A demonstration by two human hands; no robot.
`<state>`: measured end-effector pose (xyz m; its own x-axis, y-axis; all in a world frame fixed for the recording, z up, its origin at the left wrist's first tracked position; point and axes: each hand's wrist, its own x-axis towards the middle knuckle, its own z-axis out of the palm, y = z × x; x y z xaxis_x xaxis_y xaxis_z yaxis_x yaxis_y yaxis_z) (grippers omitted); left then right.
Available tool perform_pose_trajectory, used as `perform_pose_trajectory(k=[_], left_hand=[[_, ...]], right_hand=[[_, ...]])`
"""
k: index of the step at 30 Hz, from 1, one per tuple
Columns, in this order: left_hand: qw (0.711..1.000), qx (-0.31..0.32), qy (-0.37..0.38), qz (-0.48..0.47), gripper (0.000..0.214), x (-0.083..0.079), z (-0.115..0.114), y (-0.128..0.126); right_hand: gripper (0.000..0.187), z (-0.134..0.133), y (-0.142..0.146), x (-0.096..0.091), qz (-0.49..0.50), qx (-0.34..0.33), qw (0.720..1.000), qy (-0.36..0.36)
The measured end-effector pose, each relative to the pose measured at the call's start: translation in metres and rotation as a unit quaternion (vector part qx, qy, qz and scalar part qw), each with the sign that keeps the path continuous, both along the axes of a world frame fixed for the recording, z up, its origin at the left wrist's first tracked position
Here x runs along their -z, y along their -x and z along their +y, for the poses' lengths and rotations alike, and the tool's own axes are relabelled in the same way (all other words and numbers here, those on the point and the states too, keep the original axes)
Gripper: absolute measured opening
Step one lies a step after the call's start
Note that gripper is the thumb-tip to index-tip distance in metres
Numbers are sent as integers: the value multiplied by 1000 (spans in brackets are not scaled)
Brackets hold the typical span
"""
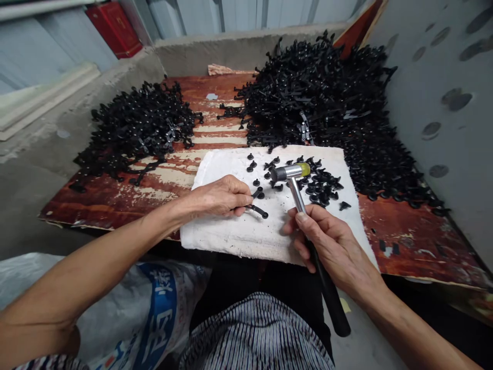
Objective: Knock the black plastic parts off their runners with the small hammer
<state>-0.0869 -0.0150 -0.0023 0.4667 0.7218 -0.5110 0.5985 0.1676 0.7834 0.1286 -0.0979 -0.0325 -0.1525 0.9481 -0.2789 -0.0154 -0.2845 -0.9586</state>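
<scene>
My left hand is closed on a black hinged part whose two arms stick out to the right, low over a folded white cloth. In my right hand is a mallet, gripped around its shaft. Its metal head has a dark face on the left and a yellow one on the right, and its black handle slants down toward me. Small black round-based pieces lie scattered on the cloth behind the mallet, partly hidden by its head.
A big heap of black parts fills the back right of the worn red-brown table. Another heap sits at the left. A grey panel borders the right side. Below the left edge is a white and blue plastic sack.
</scene>
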Motion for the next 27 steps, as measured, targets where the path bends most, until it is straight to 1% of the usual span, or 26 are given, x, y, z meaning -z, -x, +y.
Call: perform_pose_trajectory(k=[7,14,17,21,27], left_hand=[[1000,21,-10,-10,31,-2,2,-2],[999,-5,25,-46,30,-5,0,-1],[999,-7,21,-48,30,-6,0,-1],[999,9,16,-41,31,-7,-1,-2],[999,21,-6,-30,32,-5,-1,-1]], right_hand=[[37,-1,-1,0,-7,-7,1000,-1],[37,0,-2,1,0,-13,1000,-7],[36,0,-2,1,5,-12,1000,-7],[37,-1,-1,0,10,-11,1000,-7],[37,-1,-2,1,11,-9,1000,-6]])
